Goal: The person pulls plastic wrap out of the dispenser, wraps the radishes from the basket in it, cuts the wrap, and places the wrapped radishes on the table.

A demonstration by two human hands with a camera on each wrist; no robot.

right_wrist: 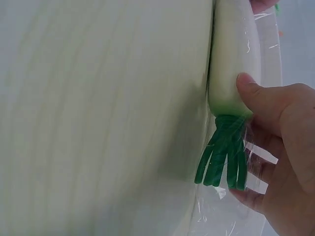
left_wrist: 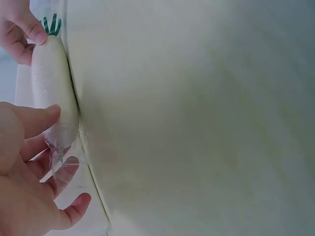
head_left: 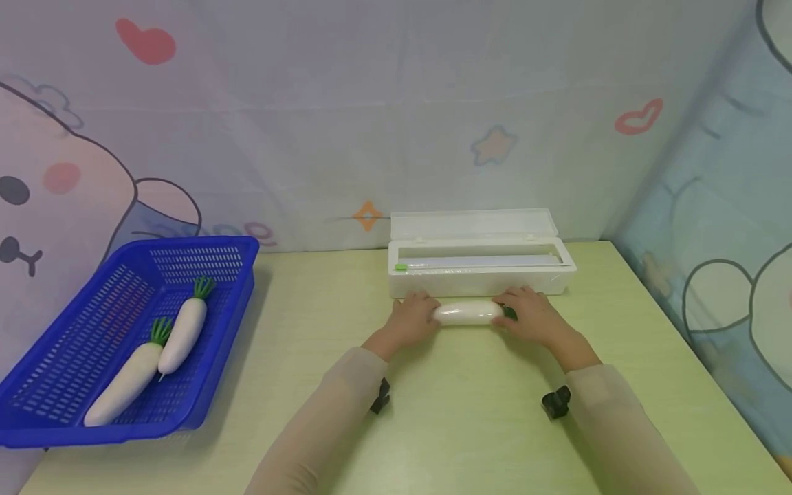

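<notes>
A white radish (head_left: 468,313) with green leaf stubs lies crosswise on the table, wrapped in clear plastic film. Its leafless end is between the thumb and fingers of my left hand (head_left: 413,318); loose film (left_wrist: 61,156) gathers by those fingers in the left wrist view. At the leafy end, my right hand (head_left: 528,315) grips the radish, thumb on its near side and fingers behind. Film also covers the green leaves (right_wrist: 226,152) in the right wrist view. Just behind the radish stands a white cling film box (head_left: 479,283), its lid (head_left: 473,224) raised and a roll inside.
On the left, a blue plastic basket (head_left: 232,330) holds two more white radishes (head_left: 126,385) with green tops. A patterned cloth backdrop (head_left: 322,124) hangs behind the table (head_left: 458,426) and along its right side. The box stands near the table's back edge.
</notes>
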